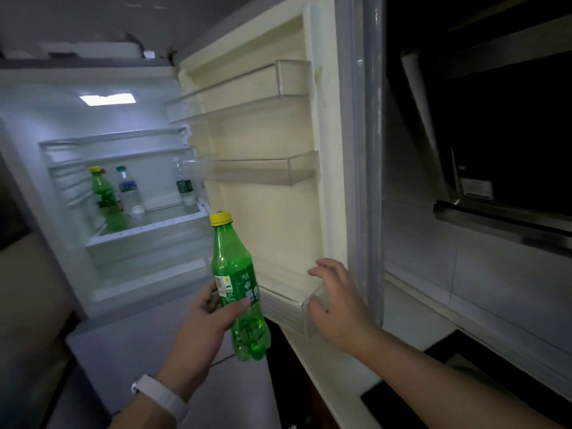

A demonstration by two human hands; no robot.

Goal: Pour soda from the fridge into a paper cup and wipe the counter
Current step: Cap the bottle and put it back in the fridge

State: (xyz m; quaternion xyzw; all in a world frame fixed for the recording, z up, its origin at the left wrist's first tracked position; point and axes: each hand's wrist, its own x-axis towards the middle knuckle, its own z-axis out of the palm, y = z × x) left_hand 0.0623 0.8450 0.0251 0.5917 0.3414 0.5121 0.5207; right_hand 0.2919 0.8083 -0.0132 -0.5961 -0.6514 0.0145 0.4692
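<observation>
Green soda bottle (236,283) gripped by left hand (207,320), right hand (335,305) loose-fingered at bottom corner of fridge door (269,134): push it shut, bottle kept clear.

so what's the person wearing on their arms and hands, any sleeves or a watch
No sleeves or gloves show; both forearms are bare. The left hand has a smooth white band at its wrist, like a watch or fitness strap. The right hand and wrist wear nothing visible.
</observation>
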